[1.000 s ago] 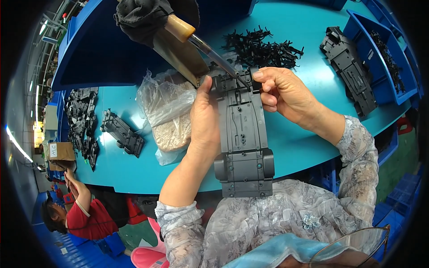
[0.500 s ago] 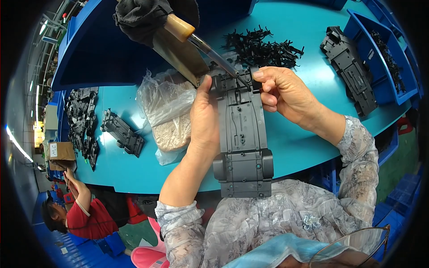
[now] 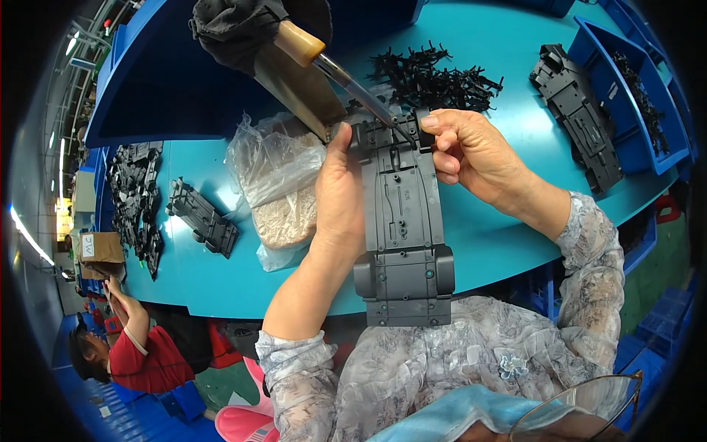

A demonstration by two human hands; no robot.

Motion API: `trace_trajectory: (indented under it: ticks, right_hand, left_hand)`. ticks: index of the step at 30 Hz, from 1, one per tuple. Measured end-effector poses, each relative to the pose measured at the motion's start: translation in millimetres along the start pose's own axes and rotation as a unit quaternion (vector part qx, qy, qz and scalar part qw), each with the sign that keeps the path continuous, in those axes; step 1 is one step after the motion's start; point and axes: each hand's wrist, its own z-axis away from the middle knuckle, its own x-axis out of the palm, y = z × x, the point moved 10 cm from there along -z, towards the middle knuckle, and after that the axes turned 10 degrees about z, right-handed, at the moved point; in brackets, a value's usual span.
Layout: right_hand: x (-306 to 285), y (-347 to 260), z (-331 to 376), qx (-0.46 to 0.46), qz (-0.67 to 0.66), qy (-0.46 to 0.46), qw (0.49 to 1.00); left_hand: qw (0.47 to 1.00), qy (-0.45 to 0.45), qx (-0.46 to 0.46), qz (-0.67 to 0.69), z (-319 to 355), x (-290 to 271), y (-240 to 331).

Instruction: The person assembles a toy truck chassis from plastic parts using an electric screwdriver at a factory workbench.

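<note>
I register almost no change from half a second ago: the left hand (image 3: 341, 195) grips the black chassis (image 3: 403, 225) by its left edge, the right hand (image 3: 475, 153) pinches its upper corner, suggesting steady positioning beneath the wooden-handled tool (image 3: 353, 88).
</note>
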Motion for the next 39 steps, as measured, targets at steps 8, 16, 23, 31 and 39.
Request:
trace_trajectory:
  ticks: [8, 16, 23, 31, 39]
  right_hand:
    - [0.1, 0.4, 0.5, 0.004, 0.001, 0.000, 1.000]
    - [1.3, -2.6, 2.2, 0.004, 0.004, 0.001, 1.000]
    - [1.5, -4.2, 3.1, 0.002, 0.011, -0.003, 1.000]
    - [3.0, -5.8, 2.2, -0.004, 0.007, -0.018, 1.000]
    - [-0.4, -7.2, -2.6, -0.012, 0.042, -0.011, 0.999]
  left_hand:
    - [1.000, 0.002, 0.003, 0.002, 1.4, 1.4, 0.6]
    - [1.000, -0.006, -0.011, -0.008, 4.7, 4.0, 0.9]
    - [1.000, 0.007, -0.004, -0.001, 7.0, 6.9, 2.1]
    - [1.000, 0.008, -0.002, -0.012, 5.7, 2.7, 2.9]
    - [0.999, -0.025, 0.037, -0.017, 5.8, 7.1, 9.4]
